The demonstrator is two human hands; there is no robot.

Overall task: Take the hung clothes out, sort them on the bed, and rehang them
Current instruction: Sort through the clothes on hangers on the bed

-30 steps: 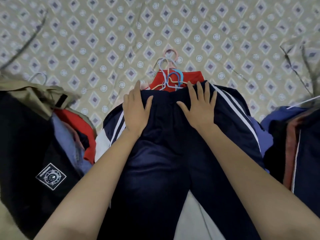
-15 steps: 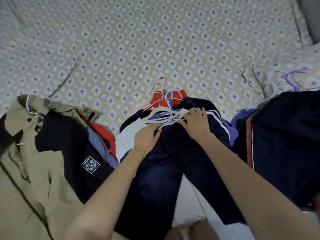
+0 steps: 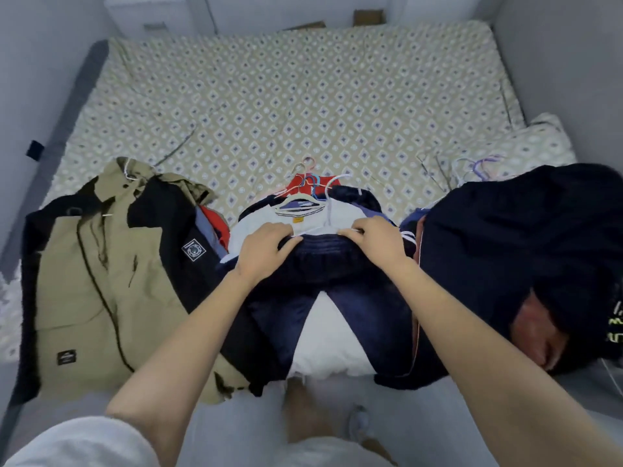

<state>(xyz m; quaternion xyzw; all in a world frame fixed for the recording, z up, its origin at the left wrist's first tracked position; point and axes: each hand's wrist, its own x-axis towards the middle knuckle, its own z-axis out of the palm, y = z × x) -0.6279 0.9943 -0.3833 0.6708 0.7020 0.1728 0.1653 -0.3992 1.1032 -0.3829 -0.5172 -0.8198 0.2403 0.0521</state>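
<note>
Navy track trousers (image 3: pixel 337 298) lie on top of the middle pile at the bed's near edge. My left hand (image 3: pixel 266 249) grips the left side of their waistband, and my right hand (image 3: pixel 377 244) grips the right side, fingers curled over the fabric and a thin white hanger wire. Under them lies a white garment (image 3: pixel 256 227) on a pale hanger (image 3: pixel 296 210), with a red garment (image 3: pixel 303 183) and several hanger hooks behind it.
A khaki and black jacket pile (image 3: pixel 101 264) lies at the left, a dark clothes pile (image 3: pixel 522 247) at the right. More hangers (image 3: pixel 478 168) rest by a pillow (image 3: pixel 526 150). The patterned bedsheet (image 3: pixel 303 96) stretches beyond, walls on both sides.
My hands went from lying flat on the trousers to gripping the waistband, which has come nearer me and uncovered the white garment and hangers. The view has pulled back to show the whole bed.
</note>
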